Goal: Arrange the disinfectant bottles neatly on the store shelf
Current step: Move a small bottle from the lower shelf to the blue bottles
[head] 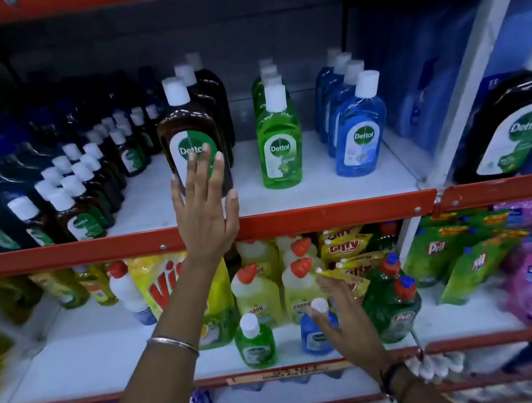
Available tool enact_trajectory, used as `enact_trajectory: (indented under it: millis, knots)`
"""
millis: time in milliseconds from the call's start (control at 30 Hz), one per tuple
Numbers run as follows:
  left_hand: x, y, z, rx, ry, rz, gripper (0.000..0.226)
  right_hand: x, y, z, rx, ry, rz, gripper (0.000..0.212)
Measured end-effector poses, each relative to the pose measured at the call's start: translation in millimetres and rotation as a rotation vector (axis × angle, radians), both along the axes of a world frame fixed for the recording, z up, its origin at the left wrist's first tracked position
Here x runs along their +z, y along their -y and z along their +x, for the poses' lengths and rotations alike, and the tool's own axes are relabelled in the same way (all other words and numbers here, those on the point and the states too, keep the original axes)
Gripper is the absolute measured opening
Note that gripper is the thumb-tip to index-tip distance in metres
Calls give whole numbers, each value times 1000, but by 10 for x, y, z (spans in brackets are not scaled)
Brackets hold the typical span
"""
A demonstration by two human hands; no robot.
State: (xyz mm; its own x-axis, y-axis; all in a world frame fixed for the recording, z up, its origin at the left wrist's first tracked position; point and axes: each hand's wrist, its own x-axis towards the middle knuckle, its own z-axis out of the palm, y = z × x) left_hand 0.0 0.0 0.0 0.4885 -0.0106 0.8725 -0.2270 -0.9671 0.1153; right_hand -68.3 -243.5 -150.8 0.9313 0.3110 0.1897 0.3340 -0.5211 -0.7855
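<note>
On the upper shelf (325,189), the left hand (205,207) lays spread fingers flat against the front brown disinfectant bottle (190,133), best pushed squarely toward twelve o'clock, while right-hand fingers close round a small blue bottle (313,332) below.

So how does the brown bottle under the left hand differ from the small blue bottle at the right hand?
The brown bottle is bigger and stands on the upper shelf; the blue bottle is smaller and stands on the lower shelf. Both have white caps and Dettol-style labels.
</note>
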Motion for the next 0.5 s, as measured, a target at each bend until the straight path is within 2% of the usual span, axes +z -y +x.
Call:
enact_trajectory:
  millis: [67, 200, 367, 500]
  knots:
    - [23, 1, 42, 101, -5, 15, 53, -72, 5, 9, 20, -123, 26, 61]
    - [-41, 16, 80, 165, 2, 76, 55, -65, 8, 20, 13, -233, 111, 27]
    - [-54, -16, 101, 183, -1, 97, 56, -9, 95, 125, -5, -193, 175, 23]
    - [-52, -21, 89, 186, -4, 111, 56, 359, 152, 165, -23, -94, 251, 23]
